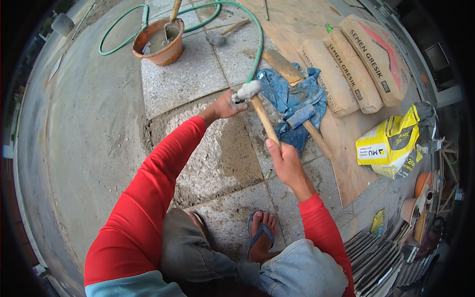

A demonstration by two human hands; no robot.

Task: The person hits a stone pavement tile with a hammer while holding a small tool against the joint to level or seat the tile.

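Pale wood is forming the straight handle of your hammer (264,119), whose blunt, rounded head is showing chalky grey. Your right hand (289,167) is gripping the handle's lower end; your left hand (224,105) is curling beside the head, its grip unclear. Rough mortar (213,153) is lying below; a crumpled blue cloth (275,99) bearing a second hammer (300,116) is sitting to the right, near paper sacks (349,74). An orange bucket (170,57) is standing beyond.
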